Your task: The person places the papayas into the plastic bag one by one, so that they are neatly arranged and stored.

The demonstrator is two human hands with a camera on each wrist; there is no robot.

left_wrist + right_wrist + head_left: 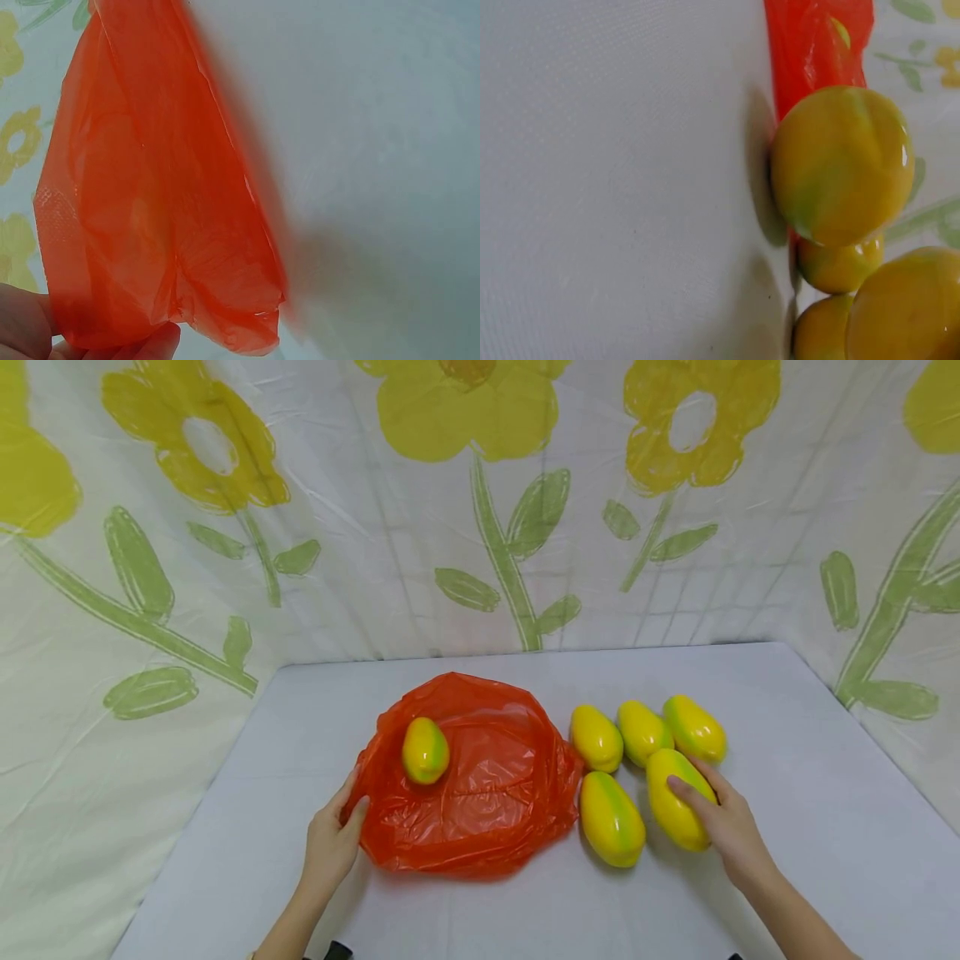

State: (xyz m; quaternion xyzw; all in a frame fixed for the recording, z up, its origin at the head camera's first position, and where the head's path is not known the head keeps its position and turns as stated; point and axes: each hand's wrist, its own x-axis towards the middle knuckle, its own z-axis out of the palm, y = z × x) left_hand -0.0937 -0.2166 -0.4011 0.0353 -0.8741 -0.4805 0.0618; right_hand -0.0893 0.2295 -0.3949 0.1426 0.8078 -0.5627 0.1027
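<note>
A red plastic bag [487, 827] lies spread with its mouth open on the table, and one yellow-green papaya [426, 752] rests inside it at the left. My left hand [333, 839] grips the bag's left edge; in the left wrist view its fingers [161, 343] hold the red film from below. My right hand [723, 814] holds a glossy papaya [671, 802] between thumb and fingers, seemingly just above the table. Close to it lies another papaya [611, 820], beside the bag. In the right wrist view the held papaya [911, 315] shows at the lower right.
Behind the held fruit, three more papayas stand in a row: a left one [597, 737], a middle one [643, 732] and a right one [695, 729]. A white cloth covers the table [480, 918]. A flower-printed curtain [337, 610] hangs behind it.
</note>
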